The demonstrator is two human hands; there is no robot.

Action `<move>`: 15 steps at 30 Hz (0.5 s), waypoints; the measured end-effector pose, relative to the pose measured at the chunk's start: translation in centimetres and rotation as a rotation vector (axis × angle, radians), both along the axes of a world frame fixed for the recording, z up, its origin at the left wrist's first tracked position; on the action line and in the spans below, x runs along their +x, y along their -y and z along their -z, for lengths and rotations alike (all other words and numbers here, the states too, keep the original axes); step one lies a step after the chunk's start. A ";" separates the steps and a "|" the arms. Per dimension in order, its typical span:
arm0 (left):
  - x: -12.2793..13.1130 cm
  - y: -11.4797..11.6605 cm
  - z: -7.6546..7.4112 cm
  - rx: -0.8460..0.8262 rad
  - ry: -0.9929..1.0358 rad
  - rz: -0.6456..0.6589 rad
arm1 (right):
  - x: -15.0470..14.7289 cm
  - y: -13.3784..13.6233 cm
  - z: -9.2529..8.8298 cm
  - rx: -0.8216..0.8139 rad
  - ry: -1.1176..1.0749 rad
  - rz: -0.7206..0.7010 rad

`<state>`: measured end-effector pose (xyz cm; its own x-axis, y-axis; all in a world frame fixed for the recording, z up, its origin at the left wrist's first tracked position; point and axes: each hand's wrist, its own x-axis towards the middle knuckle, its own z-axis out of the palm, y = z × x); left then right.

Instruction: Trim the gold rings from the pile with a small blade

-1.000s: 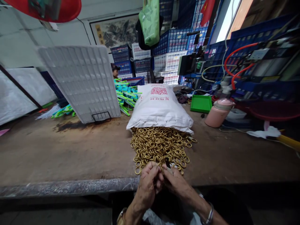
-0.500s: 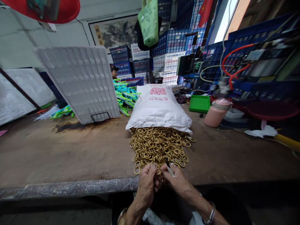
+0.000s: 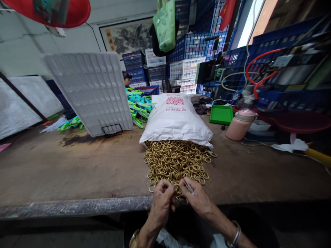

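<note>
A pile of gold-coloured rings (image 3: 177,160) spills from the open mouth of a white sack (image 3: 176,117) lying on the brown workbench (image 3: 77,168). Both my hands are at the near end of the pile, by the bench edge. My left hand (image 3: 161,203) is closed, its fingertips pinching rings. My right hand (image 3: 198,198) is closed too, gripping a small thin tool (image 3: 189,187) with a dark tip, and it touches rings between the two hands. A bracelet sits on my right wrist.
A white moulded tray (image 3: 90,91) leans upright at back left, with green-blue plastic pieces (image 3: 139,105) beside it. A green tray (image 3: 221,114), a pink jug (image 3: 240,124) and machinery with red hoses stand at right. Stacked blue and white crates and a person fill the back.
My hands have shifted slightly along the pile's near end. The tool in my right hand has tipped lower, towards the rings.
</note>
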<state>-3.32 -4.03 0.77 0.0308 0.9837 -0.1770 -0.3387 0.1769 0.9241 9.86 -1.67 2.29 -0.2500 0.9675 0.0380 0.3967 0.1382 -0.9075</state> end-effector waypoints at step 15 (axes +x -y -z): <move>0.5 0.0 0.0 -0.009 0.013 0.058 | -0.2 -0.3 1.9 -0.222 -0.158 0.004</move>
